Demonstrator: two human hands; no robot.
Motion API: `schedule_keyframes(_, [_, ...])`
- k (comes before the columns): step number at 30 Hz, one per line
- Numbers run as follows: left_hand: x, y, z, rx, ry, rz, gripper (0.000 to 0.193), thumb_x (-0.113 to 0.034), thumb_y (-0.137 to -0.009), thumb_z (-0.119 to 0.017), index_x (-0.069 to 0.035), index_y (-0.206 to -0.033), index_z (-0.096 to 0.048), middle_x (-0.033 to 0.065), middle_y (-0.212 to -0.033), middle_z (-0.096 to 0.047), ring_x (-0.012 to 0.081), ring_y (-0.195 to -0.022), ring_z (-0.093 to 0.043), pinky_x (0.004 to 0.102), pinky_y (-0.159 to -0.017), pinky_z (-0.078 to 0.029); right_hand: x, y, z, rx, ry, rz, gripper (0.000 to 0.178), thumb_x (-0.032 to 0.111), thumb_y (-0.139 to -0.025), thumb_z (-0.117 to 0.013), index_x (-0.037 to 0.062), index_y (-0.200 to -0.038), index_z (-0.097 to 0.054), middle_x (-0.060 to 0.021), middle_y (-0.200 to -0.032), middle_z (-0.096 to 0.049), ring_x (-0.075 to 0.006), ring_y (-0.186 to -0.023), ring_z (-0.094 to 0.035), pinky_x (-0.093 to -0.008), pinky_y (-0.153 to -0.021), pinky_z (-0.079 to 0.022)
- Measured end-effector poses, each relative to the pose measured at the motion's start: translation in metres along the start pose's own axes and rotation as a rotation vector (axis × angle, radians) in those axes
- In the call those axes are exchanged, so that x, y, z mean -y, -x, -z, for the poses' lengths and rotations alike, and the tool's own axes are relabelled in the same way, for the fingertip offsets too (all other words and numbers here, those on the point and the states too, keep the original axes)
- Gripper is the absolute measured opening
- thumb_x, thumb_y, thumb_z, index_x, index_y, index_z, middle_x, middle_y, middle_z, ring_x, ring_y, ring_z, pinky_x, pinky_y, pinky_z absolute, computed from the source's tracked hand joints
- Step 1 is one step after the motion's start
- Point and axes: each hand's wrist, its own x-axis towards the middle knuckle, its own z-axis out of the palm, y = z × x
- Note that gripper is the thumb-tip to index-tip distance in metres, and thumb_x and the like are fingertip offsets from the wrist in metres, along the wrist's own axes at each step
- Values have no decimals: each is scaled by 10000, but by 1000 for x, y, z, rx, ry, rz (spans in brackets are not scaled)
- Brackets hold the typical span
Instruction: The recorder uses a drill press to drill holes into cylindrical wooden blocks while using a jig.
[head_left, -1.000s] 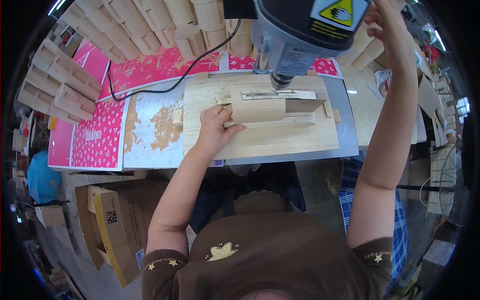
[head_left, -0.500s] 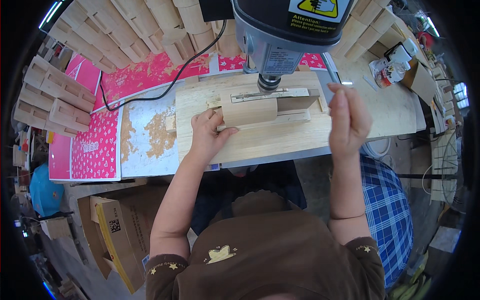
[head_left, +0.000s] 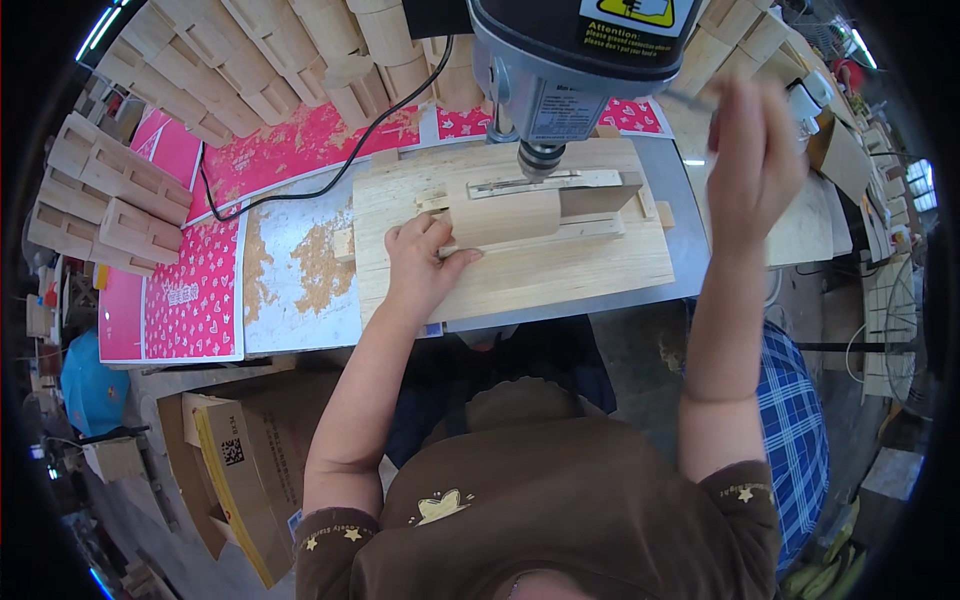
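My left hand (head_left: 422, 262) grips the left end of a pale wooden block (head_left: 505, 218) with a curved face, its thumb lying along the block's lower front edge. The block sits against a wooden fixture (head_left: 598, 200) on a flat wooden board (head_left: 560, 268). Directly above is the chuck (head_left: 541, 158) of a drill press (head_left: 575, 75); whether a bit touches the wood I cannot tell. Raised at the right, my right hand (head_left: 752, 165) is closed and slightly blurred. It is around the end of the press's grey lever (head_left: 690, 99), with the fingers partly hiding the tip.
Slotted wooden blocks (head_left: 130, 205) are stacked at the left, with more rows (head_left: 290, 60) behind. Sawdust (head_left: 318, 270) covers part of the bench. A black cable (head_left: 350, 155) runs leftward from the press. An open cardboard box (head_left: 245, 470) stands below left; a blue plaid cloth (head_left: 795, 430) lies below right.
My right hand has moved up and to the right, and the lever has swung upward with it. My left hand stays on the wooden block.
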Motion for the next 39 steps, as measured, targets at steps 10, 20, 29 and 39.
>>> schedule_keyframes(10, [-19,-11,-25,-5,-22,-1,475,-295,-657,-763,-150,-1088,-627,8,-759,-528,207,-800,-524,385,-794,-290,-4,-80,-20,144,-15,-219,289,213,-840,-518,-53,-758,-597,-146,-655,-574,-219,-634,-556,-318,-603,-441])
schedule_keyframes(20, [-20,-10,-25,5,-12,1,470,-289,-659,-758,-150,-1090,-631,8,-752,-519,207,-813,-520,380,-791,-285,-10,93,-29,-56,-168,-96,112,30,-849,-530,-12,-899,-620,-102,-803,-610,-218,-723,-550,-306,-666,-417])
schedule_keyframes(29, [-21,-11,-24,0,11,34,454,-290,-643,-765,-140,-1053,-643,23,-764,-518,215,-834,-519,387,-806,-284,-20,76,-31,-87,-261,110,75,25,-850,-524,0,-875,-590,-82,-740,-556,-200,-676,-518,-290,-617,-403])
schedule_keyframes(39, [-26,-24,-30,53,432,275,387,-246,-567,-813,-114,-900,-665,7,-832,-551,179,-862,-527,372,-880,-264,-39,-94,-55,53,-144,46,268,208,-889,-488,-40,-897,-590,-97,-724,-561,-166,-733,-548,-277,-662,-432])
